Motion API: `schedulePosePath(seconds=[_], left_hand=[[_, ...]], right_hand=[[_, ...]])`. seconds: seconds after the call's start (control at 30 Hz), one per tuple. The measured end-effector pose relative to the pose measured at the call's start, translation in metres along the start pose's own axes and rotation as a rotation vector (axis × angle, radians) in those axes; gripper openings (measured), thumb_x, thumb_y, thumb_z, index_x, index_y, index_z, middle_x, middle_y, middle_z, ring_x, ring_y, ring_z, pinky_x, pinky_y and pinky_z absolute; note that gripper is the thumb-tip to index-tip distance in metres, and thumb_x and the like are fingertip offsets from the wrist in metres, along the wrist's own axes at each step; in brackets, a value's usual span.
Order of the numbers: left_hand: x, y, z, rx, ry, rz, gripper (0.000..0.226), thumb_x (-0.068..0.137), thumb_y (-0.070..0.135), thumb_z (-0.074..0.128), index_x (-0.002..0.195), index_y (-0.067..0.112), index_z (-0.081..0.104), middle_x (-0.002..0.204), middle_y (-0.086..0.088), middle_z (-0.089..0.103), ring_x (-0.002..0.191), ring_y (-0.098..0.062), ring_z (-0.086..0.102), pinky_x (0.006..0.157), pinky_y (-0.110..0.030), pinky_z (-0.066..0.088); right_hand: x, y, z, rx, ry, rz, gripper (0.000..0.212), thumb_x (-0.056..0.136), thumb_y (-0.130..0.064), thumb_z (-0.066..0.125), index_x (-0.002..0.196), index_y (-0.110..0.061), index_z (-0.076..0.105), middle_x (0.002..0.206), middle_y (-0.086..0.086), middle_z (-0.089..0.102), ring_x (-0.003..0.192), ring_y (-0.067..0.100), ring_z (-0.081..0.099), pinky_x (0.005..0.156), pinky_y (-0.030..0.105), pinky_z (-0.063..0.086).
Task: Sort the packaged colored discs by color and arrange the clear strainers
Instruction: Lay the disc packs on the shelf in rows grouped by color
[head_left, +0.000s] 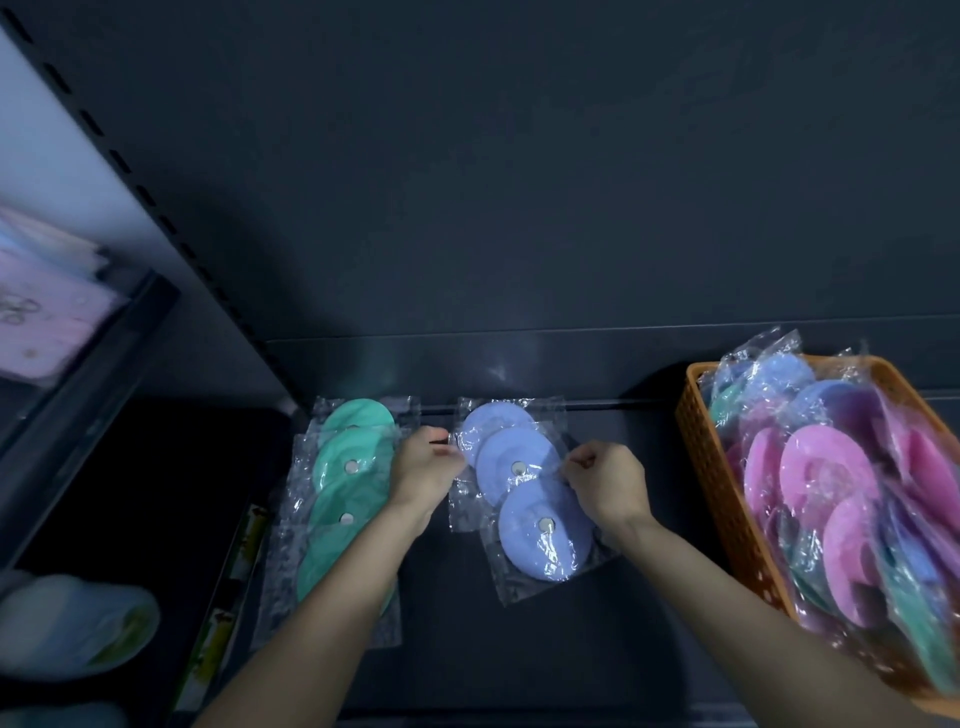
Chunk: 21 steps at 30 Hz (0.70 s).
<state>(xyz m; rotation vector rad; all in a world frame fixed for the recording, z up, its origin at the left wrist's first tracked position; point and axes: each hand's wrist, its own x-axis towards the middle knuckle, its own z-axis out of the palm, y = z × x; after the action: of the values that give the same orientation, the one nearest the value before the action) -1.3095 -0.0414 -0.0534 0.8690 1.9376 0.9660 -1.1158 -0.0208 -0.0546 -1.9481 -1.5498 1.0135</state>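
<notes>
Head camera finds both hands pinching one blue disc packet (514, 467): left hand (426, 467) beside the green packets (348, 499), right hand (605, 483) short of the orange basket (727, 488).

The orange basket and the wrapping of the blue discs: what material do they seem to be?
Orange basket: probably rigid moulded plastic, given its even grid of holes. Wrapping of the blue discs: thin clear plastic film, glossy and crinkled, with bright glints.
</notes>
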Motion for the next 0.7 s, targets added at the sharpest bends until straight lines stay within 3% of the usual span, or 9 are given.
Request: schedulePosePath(seconds=[0.13, 0.3, 0.5, 0.6, 0.7], left_hand=[[-0.001, 0.000, -0.001, 0.079, 0.007, 0.055, 0.039, 0.078, -0.007, 0.059, 0.116, -0.002, 0.057, 0.083, -0.003, 0.063, 0.074, -0.016, 0.060, 0.067, -0.025, 0.050], [-0.005, 0.006, -0.002, 0.357, 0.086, 0.189, 0.042, 0.083, 0.002, 0.056, 0.125, 0.003, 0.050, 0.093, -0.010, 0.066, 0.084, -0.027, 0.064, 0.071, -0.030, 0.048], [-0.009, 0.013, -0.009, 0.501, 0.127, 0.279, 0.016, 0.087, 0.000, 0.049, 0.103, -0.001, 0.051, 0.075, -0.014, 0.059, 0.067, -0.029, 0.055, 0.059, -0.033, 0.041], [-0.010, 0.017, -0.015, 0.580, 0.080, 0.315, 0.002, 0.088, 0.004, 0.049, 0.089, 0.003, 0.050, 0.079, -0.018, 0.062, 0.073, -0.036, 0.060, 0.060, -0.038, 0.046], [-0.010, 0.019, -0.019, 0.590, 0.045, 0.324, 0.010, 0.088, 0.010, 0.052, 0.088, 0.000, 0.055, 0.083, -0.019, 0.065, 0.078, -0.037, 0.062, 0.068, -0.043, 0.051]], right_hand=[[-0.006, 0.003, 0.002, -0.016, 0.001, 0.027, 0.013, 0.070, -0.011, 0.057, 0.062, -0.010, 0.066, 0.056, -0.004, 0.065, 0.060, 0.013, 0.060, 0.047, 0.018, 0.041], [-0.007, 0.004, 0.004, -0.022, 0.011, 0.029, 0.012, 0.071, -0.014, 0.062, 0.060, -0.011, 0.064, 0.059, -0.003, 0.065, 0.063, 0.014, 0.062, 0.053, 0.023, 0.043], [-0.003, -0.004, 0.005, -0.010, 0.026, 0.017, 0.014, 0.077, -0.014, 0.060, 0.064, -0.009, 0.063, 0.063, 0.002, 0.066, 0.064, 0.018, 0.060, 0.055, 0.026, 0.044], [-0.006, -0.006, 0.003, -0.041, 0.000, 0.002, 0.016, 0.080, -0.018, 0.059, 0.065, -0.012, 0.062, 0.065, 0.000, 0.065, 0.065, 0.017, 0.059, 0.054, 0.025, 0.040], [-0.012, -0.002, -0.001, -0.055, -0.009, -0.024, 0.015, 0.079, -0.021, 0.061, 0.068, -0.011, 0.064, 0.065, -0.002, 0.065, 0.064, 0.016, 0.060, 0.052, 0.026, 0.042]])
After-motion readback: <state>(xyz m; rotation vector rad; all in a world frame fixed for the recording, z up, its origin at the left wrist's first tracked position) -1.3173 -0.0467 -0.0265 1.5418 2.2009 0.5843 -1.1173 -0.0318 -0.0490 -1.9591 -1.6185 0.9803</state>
